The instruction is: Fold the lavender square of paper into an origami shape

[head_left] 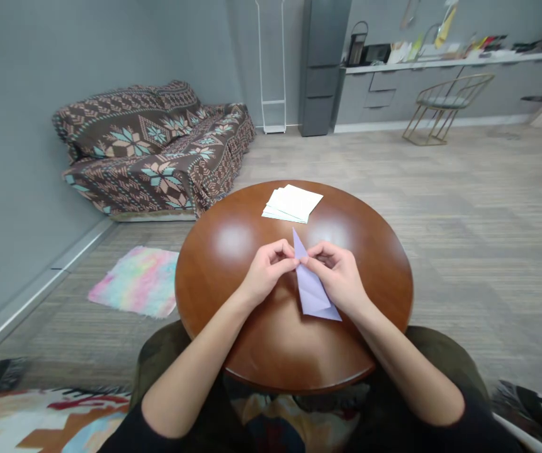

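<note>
A folded sheet of purple paper is held above the round wooden table, its narrow point facing away from me and its wider end toward me. My left hand pinches its left edge between thumb and fingers. On the opposite edge, my right hand grips the paper too, with the thumb lying across its upper face. Both thumbs nearly meet near the upper part of the paper. A crease runs through the lower part, and a layer overlaps at the bottom edge.
The round brown table stands before my knees. A fanned stack of white sheets lies at its far side. Beyond are a patterned covered sofa, a fluffy pastel mat, a gold-framed chair and a grey fridge.
</note>
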Action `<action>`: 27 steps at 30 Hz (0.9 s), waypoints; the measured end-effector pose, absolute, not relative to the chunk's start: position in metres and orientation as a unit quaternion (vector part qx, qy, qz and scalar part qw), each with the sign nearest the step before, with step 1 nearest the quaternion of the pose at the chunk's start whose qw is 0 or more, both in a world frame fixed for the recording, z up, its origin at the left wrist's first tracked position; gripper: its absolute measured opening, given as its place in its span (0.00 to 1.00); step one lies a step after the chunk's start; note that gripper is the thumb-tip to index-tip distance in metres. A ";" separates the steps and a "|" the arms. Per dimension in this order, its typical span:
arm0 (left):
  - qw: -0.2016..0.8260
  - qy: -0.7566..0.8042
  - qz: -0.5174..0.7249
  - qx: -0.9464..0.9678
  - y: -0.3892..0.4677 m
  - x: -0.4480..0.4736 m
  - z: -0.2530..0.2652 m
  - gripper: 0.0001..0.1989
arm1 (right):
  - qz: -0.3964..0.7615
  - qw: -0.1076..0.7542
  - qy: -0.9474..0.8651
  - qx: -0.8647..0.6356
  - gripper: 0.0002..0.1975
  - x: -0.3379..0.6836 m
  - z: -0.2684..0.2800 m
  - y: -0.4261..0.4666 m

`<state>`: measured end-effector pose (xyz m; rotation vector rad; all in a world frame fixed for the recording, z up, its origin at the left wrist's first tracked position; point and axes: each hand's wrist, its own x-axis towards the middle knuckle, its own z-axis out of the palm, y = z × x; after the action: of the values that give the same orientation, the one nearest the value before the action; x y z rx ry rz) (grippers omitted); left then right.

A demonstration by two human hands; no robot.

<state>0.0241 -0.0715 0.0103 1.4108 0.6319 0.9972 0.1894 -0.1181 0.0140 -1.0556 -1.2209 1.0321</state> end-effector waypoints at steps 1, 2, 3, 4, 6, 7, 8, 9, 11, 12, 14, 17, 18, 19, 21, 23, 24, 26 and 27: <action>0.612 0.271 0.428 0.607 -0.071 0.024 0.010 0.09 | 0.444 0.578 -0.513 -0.453 0.09 0.189 0.014 -0.119; 0.615 0.271 0.426 0.606 -0.071 0.024 0.009 0.09 | 0.448 0.580 -0.505 -0.456 0.09 0.189 0.014 -0.119; 0.617 0.272 0.425 0.604 -0.071 0.024 0.009 0.08 | 0.451 0.583 -0.497 -0.458 0.09 0.188 0.014 -0.119; 0.618 0.273 0.424 0.603 -0.071 0.024 0.008 0.08 | 0.451 0.585 -0.492 -0.460 0.09 0.188 0.015 -0.120; 0.620 0.277 0.422 0.601 -0.071 0.024 0.008 0.08 | 0.450 0.589 -0.484 -0.464 0.09 0.188 0.016 -0.120; 0.621 0.279 0.418 0.601 -0.072 0.024 0.008 0.09 | 0.448 0.593 -0.481 -0.465 0.09 0.188 0.017 -0.120; 0.623 0.281 0.412 0.603 -0.072 0.024 0.007 0.09 | 0.446 0.597 -0.478 -0.466 0.09 0.188 0.018 -0.120; 0.623 0.282 0.406 0.606 -0.072 0.024 0.007 0.09 | 0.443 0.600 -0.475 -0.467 0.09 0.188 0.018 -0.120; 0.622 0.285 0.397 0.612 -0.072 0.023 0.007 0.09 | 0.438 0.603 -0.474 -0.468 0.10 0.188 0.019 -0.120; 0.620 0.286 0.395 0.614 -0.073 0.023 0.008 0.09 | 0.434 0.604 -0.476 -0.469 0.10 0.189 0.019 -0.120; 0.616 0.287 0.396 0.617 -0.073 0.024 0.009 0.09 | 0.410 0.607 -0.488 -0.476 0.09 0.189 0.018 -0.119; 0.607 0.282 0.395 0.629 -0.078 0.026 0.012 0.13 | 0.322 0.620 -0.515 -0.496 0.07 0.189 0.017 -0.120; 0.606 0.282 0.390 0.633 -0.080 0.027 0.013 0.17 | 0.281 0.621 -0.529 -0.506 0.06 0.189 0.016 -0.120; 0.605 0.283 0.385 0.637 -0.082 0.029 0.013 0.21 | 0.241 0.616 -0.546 -0.514 0.06 0.188 0.016 -0.121; 0.604 0.290 0.377 0.640 -0.084 0.031 0.013 0.26 | 0.175 0.595 -0.586 -0.522 0.05 0.187 0.017 -0.124; 0.599 0.297 0.383 0.637 -0.085 0.032 0.013 0.25 | 0.154 0.570 -0.624 -0.512 0.06 0.185 0.020 -0.126; 0.596 0.301 0.392 0.633 -0.084 0.032 0.013 0.24 | 0.159 0.560 -0.639 -0.502 0.06 0.185 0.021 -0.127; 0.594 0.308 0.415 0.617 -0.082 0.030 0.014 0.22 | 0.177 0.547 -0.663 -0.480 0.08 0.187 0.024 -0.128; 0.594 0.310 0.427 0.607 -0.080 0.029 0.014 0.22 | 0.188 0.543 -0.669 -0.471 0.08 0.188 0.026 -0.128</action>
<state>0.0293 -0.0802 0.0141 1.4104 0.7196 0.9919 0.1884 -0.1276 0.0257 -1.1173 -1.5881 0.4469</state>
